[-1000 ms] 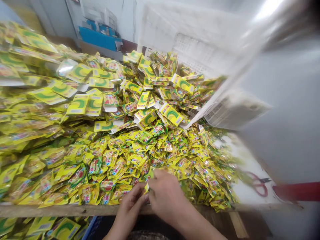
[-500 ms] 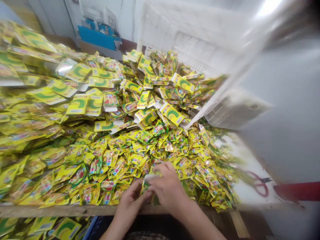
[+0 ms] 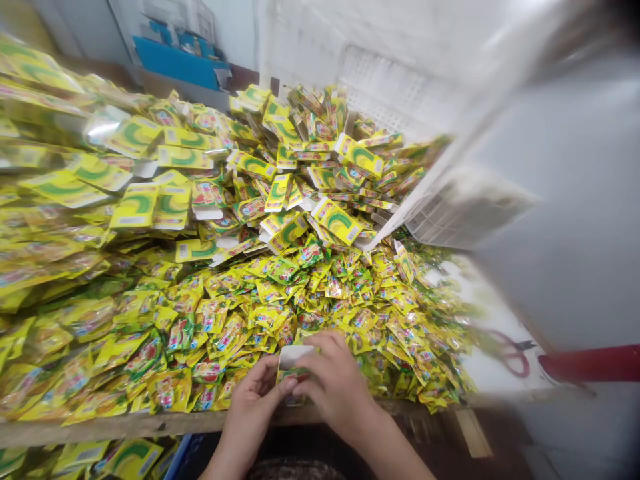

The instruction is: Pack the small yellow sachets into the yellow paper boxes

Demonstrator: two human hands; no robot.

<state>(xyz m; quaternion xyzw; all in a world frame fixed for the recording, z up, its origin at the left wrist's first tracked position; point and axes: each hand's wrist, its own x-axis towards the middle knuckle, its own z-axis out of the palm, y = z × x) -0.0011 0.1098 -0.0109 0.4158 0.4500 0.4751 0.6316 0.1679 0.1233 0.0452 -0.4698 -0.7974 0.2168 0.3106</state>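
Observation:
Near the front edge of the table, my left hand (image 3: 256, 400) grips a small yellow-green box (image 3: 296, 358) with its white end flap up. My right hand (image 3: 333, 380) is at the right side of the same box, fingers bent around its open end. Whether a packet is between my right fingers is hidden. Just beyond my hands spreads a heap of small yellow and green packets (image 3: 270, 313). Behind that lies a pile of flat and opened yellow boxes (image 3: 340, 220).
A white crate (image 3: 385, 80) lies tipped behind the boxes. Pink-handled scissors (image 3: 515, 357) rest on the white surface at the right, beside a red bar (image 3: 590, 364). The wooden table edge (image 3: 150, 427) runs in front. Below it are more boxes (image 3: 133, 457).
The view has shifted slightly. The box between my hands now shows more of its white flap, standing upright, and my right fingers have moved a little around it.

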